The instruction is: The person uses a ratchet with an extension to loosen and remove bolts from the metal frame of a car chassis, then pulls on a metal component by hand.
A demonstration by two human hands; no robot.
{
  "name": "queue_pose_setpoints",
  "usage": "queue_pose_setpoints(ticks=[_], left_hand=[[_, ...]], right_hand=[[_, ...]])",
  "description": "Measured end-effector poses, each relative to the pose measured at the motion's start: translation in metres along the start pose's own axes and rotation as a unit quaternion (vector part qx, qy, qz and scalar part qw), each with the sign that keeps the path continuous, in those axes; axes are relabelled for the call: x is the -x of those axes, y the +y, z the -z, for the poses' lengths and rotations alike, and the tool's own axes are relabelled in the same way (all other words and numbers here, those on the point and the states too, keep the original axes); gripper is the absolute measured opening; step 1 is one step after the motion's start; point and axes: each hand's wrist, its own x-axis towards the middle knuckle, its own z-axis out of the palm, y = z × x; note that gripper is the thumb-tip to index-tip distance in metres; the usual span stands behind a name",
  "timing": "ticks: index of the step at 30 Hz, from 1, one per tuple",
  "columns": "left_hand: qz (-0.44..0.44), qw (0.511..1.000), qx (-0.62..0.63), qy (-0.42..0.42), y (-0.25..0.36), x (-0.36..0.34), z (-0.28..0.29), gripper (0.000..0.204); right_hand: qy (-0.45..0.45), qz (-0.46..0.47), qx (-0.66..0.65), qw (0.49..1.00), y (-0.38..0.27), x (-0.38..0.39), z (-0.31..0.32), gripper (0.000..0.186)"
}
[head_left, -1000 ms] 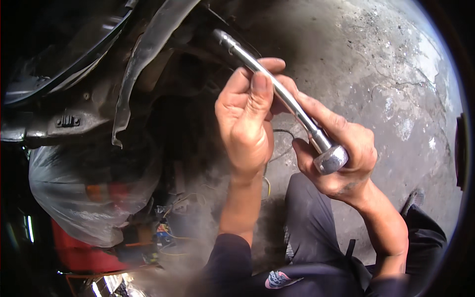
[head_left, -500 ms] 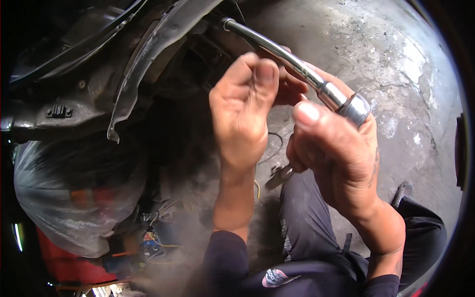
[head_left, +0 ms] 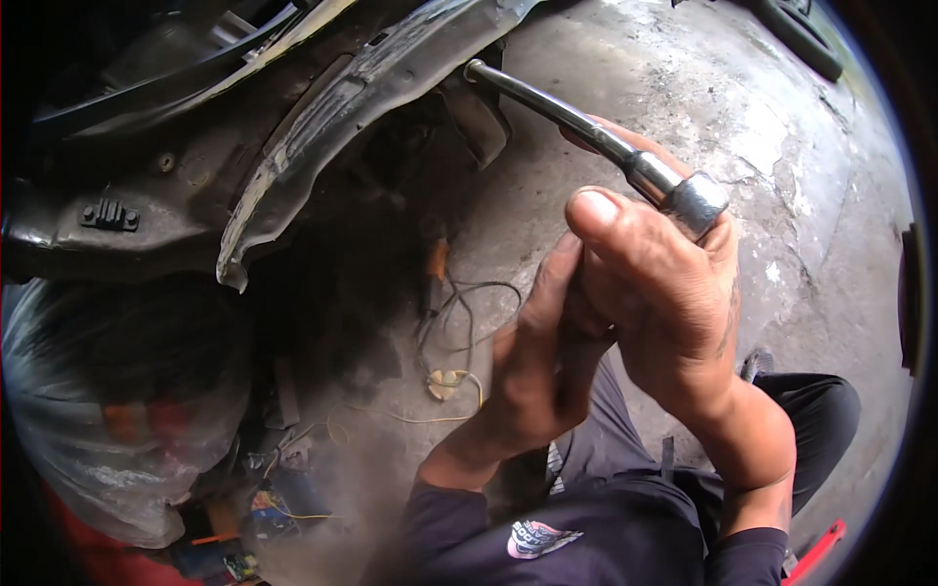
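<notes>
In my right hand (head_left: 664, 283) is a chrome socket wrench (head_left: 576, 122) with a long extension bar. The round wrench head rests against the palm, and the bar points up and left, its tip in front of the metal car body panel (head_left: 293, 166). My right thumb and fingers are closed below the bar. Against the underside of that hand, my left hand (head_left: 537, 361) is closed too. What its fingers grip is hidden between the two hands, as is the wrench's handle.
Clear plastic sheeting (head_left: 107, 410) covers bulky things at the lower left. On the concrete floor (head_left: 703, 107) lie a dark cable (head_left: 469, 313) and a thin yellow wire (head_left: 420, 418). A black tyre-like ring (head_left: 796, 39) is at the far right, a red bar (head_left: 816, 552) at the lower right.
My left hand has come down from beside the extension bar to the underside of my right hand. The wrench has stayed nearly in place, while the view has shifted across the car body.
</notes>
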Motion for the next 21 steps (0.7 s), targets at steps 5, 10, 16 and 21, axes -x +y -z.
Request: queue_pose_setpoints(ticks=[5, 10, 16, 21], left_hand=[[-0.008, 0.999, 0.010, 0.051, -0.047, 0.019, -0.036, 0.057], [0.098, 0.989, 0.102, 0.037, -0.057, 0.018, -0.051, 0.028], [0.048, 0.971, 0.228, 0.048, -0.108, 0.029, -0.101, 0.030], [0.106, 0.917, 0.342, 0.177, -0.093, -0.011, -0.189, 0.049]], right_hand=[[-0.051, 0.103, 0.176, 0.978, 0.013, -0.009, 0.014, 0.057], [-0.052, 0.104, 0.269, 0.956, 0.005, -0.012, 0.034, 0.049], [-0.051, 0.198, 0.324, 0.924, 0.020, -0.015, 0.039, 0.054], [-0.254, 0.362, 0.689, 0.574, -0.015, -0.038, 0.050, 0.076]])
